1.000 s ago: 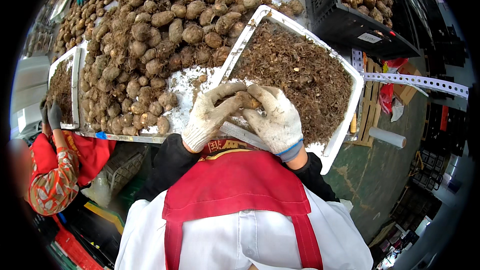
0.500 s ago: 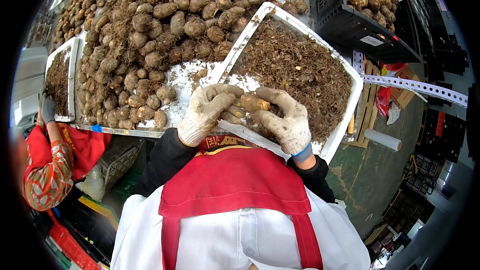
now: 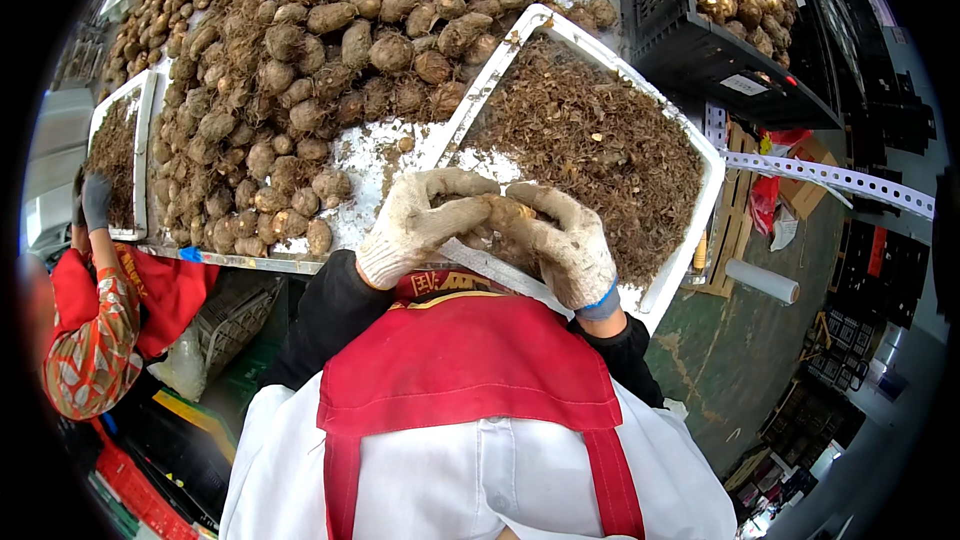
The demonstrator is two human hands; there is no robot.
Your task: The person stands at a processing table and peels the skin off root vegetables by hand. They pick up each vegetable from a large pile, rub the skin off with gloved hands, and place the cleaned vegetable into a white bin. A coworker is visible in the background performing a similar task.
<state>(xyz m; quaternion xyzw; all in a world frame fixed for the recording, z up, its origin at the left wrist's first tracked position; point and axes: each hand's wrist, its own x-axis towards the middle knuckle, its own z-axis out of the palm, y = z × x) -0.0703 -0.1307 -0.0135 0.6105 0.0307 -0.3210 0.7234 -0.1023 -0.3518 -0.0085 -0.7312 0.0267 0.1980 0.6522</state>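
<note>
Both hands meet over the near end of the white rectangular plastic tray [image 3: 690, 230], the landmark here, which is heaped with dry brown rootlets and peelings. The left hand in a soiled white knit glove [image 3: 425, 225] and the right hand in a matching glove with a blue cuff [image 3: 570, 245] together clasp a small brown knobbly tuber [image 3: 505, 212], whose yellowish flesh shows between the gloves. The fingers of both hands curl in and press on the tuber from opposite sides, thumbs on top; holding it directly above the tray seems meant to let whatever is rubbed or pulled off fall onto the trimmings already there rather than onto the tabletop. To the left of the tray and beyond it, a big pile of untrimmed hairy brown tubers [image 3: 320, 70] covers the pale metal tabletop [image 3: 375, 165], within easy reach. Right of the tray stands a black plastic crate [image 3: 700, 50] with more tubers inside. Far to the tray's left, a second, smaller white tray [image 3: 140, 140] of debris sits before another person's grey-gloved hand [image 3: 96, 202]. Against the picture from half a second ago, the hands have hardly shifted: the same clasp, the tuber kept in the same spot above the near end of the tray, with the pile and crate unmoved.
</note>
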